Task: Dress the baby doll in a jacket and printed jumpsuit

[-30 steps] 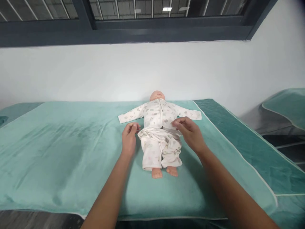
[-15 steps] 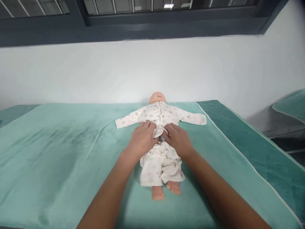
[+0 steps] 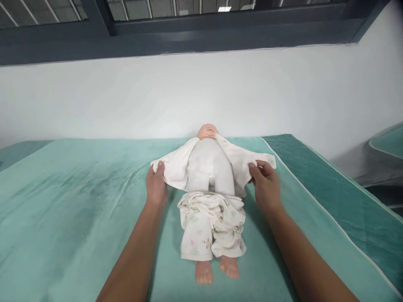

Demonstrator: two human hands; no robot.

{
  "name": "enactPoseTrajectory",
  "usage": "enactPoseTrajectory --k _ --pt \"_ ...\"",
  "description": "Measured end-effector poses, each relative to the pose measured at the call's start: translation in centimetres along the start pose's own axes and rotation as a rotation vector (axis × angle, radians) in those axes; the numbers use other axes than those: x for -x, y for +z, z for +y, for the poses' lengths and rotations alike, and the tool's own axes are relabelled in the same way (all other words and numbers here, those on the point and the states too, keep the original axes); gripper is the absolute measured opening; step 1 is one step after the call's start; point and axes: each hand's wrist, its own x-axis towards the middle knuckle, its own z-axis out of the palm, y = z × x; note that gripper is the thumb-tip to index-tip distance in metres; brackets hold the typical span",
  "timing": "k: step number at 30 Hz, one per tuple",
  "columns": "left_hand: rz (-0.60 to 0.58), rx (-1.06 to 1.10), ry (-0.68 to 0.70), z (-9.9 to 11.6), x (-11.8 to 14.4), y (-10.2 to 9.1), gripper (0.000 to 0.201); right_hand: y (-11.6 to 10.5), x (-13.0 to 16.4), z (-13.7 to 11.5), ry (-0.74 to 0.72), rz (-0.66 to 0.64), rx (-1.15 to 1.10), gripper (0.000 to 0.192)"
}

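On the green blanket (image 3: 78, 197) lies a doll (image 3: 208, 131) on its back, head toward the wall (image 3: 201, 96), feet toward the camera. Left of the doll's chest, the left hand (image 3: 156, 187) pinches the edge of the open shirt (image 3: 176, 167); right of the chest, the right hand (image 3: 267, 186) grips the other front panel. Both panels are spread away from the doll, baring its grey cloth torso (image 3: 209, 165). Below the torso, printed trousers (image 3: 212, 224) sit bunched at the waist, bare feet showing under the cuffs.

To do this well, I judge both hands should keep the panels level and taut, pull evenly outward from the doll, and hold the fabric near the hem so the sleeves do not twist.

No brand, label or readable writing shows; the trousers bear only small printed figures.
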Motion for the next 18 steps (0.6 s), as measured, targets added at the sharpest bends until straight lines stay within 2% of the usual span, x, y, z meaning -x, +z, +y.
enactPoseTrajectory --k 2,5,8,11,14,18 --pt "0.034 -0.070 -0.022 -0.3 -0.7 -1.8 0.044 -1.8 -1.0 0.8 0.034 0.101 0.039 0.032" --pt "0.052 -0.380 -0.022 -0.5 -1.1 -4.2 0.038 -5.2 -1.8 2.1 0.073 0.184 0.221 0.039" --pt "0.046 -0.773 0.069 -0.1 -0.6 -5.8 0.031 -8.7 -1.6 3.0 0.069 0.180 0.530 0.044" --pt "0.086 -1.113 0.166 0.7 0.3 -6.4 0.027 -11.2 -0.9 3.4 0.031 0.145 0.760 0.046" --pt "0.106 -1.351 0.118 1.3 1.0 -6.4 0.033 -12.3 0.0 3.6 -0.012 0.120 0.894 0.045" --pt "0.077 -1.511 0.062 1.2 1.7 -6.0 0.035 -12.0 1.2 3.7 -0.030 0.071 1.105 0.043"
